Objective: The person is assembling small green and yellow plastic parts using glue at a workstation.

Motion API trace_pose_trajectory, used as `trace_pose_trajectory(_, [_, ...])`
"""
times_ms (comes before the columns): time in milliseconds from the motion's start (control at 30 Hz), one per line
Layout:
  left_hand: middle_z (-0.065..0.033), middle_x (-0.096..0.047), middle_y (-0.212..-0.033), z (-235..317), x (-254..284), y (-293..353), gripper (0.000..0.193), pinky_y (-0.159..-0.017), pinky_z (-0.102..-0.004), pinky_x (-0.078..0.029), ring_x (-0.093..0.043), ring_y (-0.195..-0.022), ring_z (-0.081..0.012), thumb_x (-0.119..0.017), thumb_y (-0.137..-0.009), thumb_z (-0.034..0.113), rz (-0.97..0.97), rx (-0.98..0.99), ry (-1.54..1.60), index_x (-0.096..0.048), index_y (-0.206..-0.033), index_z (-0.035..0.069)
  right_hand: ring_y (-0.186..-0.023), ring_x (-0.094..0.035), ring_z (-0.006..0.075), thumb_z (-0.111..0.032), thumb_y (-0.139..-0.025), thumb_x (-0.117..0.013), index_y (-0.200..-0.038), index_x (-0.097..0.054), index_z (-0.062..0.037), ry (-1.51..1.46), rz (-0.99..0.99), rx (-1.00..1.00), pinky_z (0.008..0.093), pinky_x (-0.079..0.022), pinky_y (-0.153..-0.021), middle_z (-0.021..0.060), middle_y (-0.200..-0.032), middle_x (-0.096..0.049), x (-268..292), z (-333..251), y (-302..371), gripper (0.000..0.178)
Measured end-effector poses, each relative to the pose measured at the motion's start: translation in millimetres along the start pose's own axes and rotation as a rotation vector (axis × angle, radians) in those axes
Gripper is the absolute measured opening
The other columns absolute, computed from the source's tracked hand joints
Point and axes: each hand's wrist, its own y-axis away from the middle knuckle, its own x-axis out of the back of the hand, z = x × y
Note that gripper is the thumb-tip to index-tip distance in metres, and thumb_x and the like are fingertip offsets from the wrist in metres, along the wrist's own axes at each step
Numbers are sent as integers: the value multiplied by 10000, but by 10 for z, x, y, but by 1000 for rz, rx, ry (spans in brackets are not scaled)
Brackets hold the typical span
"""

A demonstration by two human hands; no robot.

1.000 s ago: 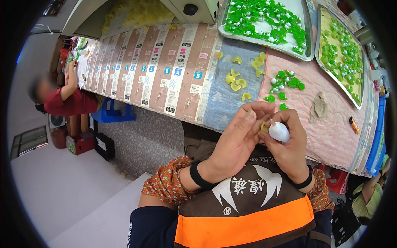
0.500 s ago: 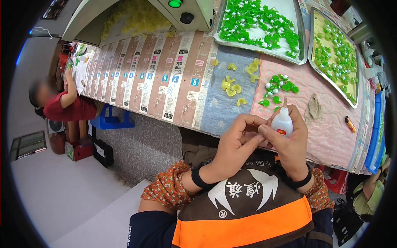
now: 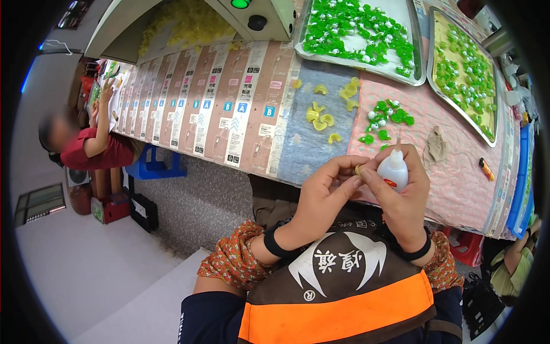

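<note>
My left hand (image 3: 325, 199) is closed, pinching a small yellow piece (image 3: 358, 170) at its fingertips. My right hand (image 3: 408, 200) grips a white squeeze bottle (image 3: 393, 168) with a thin nozzle pointing up and away from me. Its thumb and a fingertip meet the left fingers at the yellow piece, most of which they hide. Just beyond the bottle, a cluster of green pieces with white balls (image 3: 381, 117) lies on a pink cloth (image 3: 458, 189). Curved yellow pieces (image 3: 319, 119) are scattered on the blue cloth (image 3: 295, 157) to the left.
Two metal trays (image 3: 421, 57) (image 3: 431, 86) of green-and-white pieces stand at the back. A crumpled grey-beige rag (image 3: 436, 147) and a small orange-and-black tube (image 3: 486, 169) lie to the right. A machine housing (image 3: 272, 17) stands over a yellow heap. At far left sits a person in red (image 3: 86, 146).
The yellow piece now shows between my fingertips. My hands and the bottle have shifted slightly. The person at far left has raised a hand.
</note>
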Motion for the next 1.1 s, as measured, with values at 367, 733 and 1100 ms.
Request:
trace_pose_trajectory(367, [-55, -619, -1172, -78, 80, -2, 333, -859, -265, -551, -622, -1040, -117, -579, -1010, 100, -129, 93, 328, -538, -1331, 21, -717, -602, 43, -47, -858, -755, -985, -537, -64, -44, -31, -261, 202, -489, -580, 0, -858, -630, 101, -112, -47, 253])
trace_pose_trajectory(733, [-97, -631, -1184, -137, 173, 15, 339, -900, -300, -564, -639, -1058, -150, -566, -1004, 61, -181, 84, 343, -530, -1335, -1, -620, -587, 49, -36, -860, -736, -1029, -533, -67, -35, -59, -198, 180, -445, -475, 19, -839, -634, 92, -74, -27, 266])
trace_pose_trajectory(1100, [-170, -666, -1142, -154, 370, 24, 354, -903, -367, -590, -686, -1035, -220, -597, -995, 103, -204, -18, 290, -517, -1306, -46, -827, -650, 165, -68, -836, -744, -1188, -586, 22, 402, -261, 123, 289, -505, -737, 104, -997, -662, 576, -350, 185, 396])
